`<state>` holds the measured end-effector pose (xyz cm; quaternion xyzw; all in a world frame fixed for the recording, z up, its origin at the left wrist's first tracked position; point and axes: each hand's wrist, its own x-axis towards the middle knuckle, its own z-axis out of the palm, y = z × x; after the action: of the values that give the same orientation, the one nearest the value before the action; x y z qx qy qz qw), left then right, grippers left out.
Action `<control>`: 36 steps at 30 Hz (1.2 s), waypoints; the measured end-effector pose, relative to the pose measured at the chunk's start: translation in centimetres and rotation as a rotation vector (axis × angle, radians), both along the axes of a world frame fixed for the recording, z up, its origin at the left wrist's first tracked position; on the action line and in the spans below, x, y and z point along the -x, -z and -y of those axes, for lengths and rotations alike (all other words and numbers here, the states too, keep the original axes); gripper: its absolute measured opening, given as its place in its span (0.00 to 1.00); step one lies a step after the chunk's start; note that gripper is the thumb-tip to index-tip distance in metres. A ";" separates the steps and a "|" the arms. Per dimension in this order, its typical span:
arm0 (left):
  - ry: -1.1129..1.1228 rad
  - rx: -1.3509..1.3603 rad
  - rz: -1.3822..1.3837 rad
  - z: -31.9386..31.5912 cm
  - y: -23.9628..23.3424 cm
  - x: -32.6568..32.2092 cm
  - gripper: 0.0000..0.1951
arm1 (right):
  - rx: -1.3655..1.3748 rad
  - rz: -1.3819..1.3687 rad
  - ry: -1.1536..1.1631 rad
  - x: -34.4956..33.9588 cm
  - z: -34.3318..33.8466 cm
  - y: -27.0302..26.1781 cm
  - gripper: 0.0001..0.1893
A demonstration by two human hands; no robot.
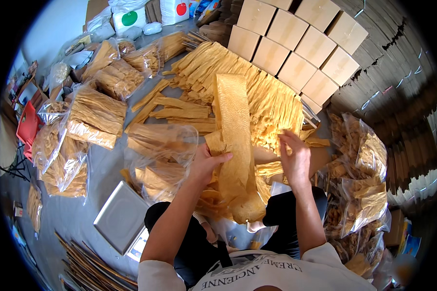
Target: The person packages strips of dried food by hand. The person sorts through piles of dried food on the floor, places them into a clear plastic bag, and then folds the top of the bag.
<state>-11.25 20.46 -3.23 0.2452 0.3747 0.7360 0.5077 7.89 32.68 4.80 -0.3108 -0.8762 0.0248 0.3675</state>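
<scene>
My left hand grips a long, folded yellow sheet of what looks like dried tofu skin, its thumb lying across the front. The sheet stretches away from my lap, and its near end hangs between my knees. To the right, my right hand is raised with bent fingers and thumb apart, nothing visible in it. It is close to the frilled lower ends of a broad pile of similar sheets. Loose sheets lie left of the held one. Just beyond my left forearm is a clear plastic bag with more sheets inside.
A metal-topped scale sits by my left knee, near a bundle of thin rods. Filled clear bags line the left; others stand at right. Cardboard boxes are stacked behind the pile, beside flattened cartons. A red chair is far left.
</scene>
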 end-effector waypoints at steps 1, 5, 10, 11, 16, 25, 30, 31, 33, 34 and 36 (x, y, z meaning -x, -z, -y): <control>0.006 0.003 -0.011 0.1 0.3 -0.2 0.22 | 0.165 -0.083 -0.147 0.6 0.9 -0.1 0.09; 0.036 0.019 -0.015 -0.1 0.3 -0.5 0.21 | 0.124 -0.002 -0.382 3.2 3.7 -0.2 0.07; -0.010 -0.026 -0.005 0.1 0.4 -1.0 0.17 | 0.116 -0.058 -0.400 3.5 3.5 2.3 0.09; -0.015 -0.015 -0.012 0.3 0.3 -1.0 0.17 | 0.120 -0.085 -0.406 3.6 3.5 2.5 0.09; -0.023 0.042 -0.044 0.5 0.4 -0.9 0.16 | 0.116 -0.089 -0.408 4.0 4.0 2.4 0.10; -0.051 0.083 -0.053 1.1 -0.4 -0.8 0.14 | 0.122 0.022 -0.537 4.8 2.5 2.2 0.05; -0.055 0.085 -0.095 1.3 -0.3 -0.3 0.14 | 0.308 0.123 -0.570 5.4 2.2 1.0 0.04; -0.050 0.095 -0.112 1.3 -0.1 -0.2 0.14 | 0.375 0.150 -0.580 5.4 2.0 0.7 0.05; -0.045 0.088 -0.124 1.3 -0.2 -0.2 0.14 | 0.412 0.186 -0.600 5.4 1.9 0.5 0.05; -0.041 0.082 -0.131 1.2 -0.3 -0.1 0.14 | 0.380 0.196 -0.610 5.3 1.8 0.5 0.05; -0.050 0.094 -0.127 1.2 -0.2 -0.3 0.15 | 0.227 0.229 -0.590 5.3 1.9 0.5 0.05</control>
<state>-11.00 19.31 -3.04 0.2579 0.4464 0.7130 0.4753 2.57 30.79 4.32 -0.0834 -0.9556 0.1926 0.2067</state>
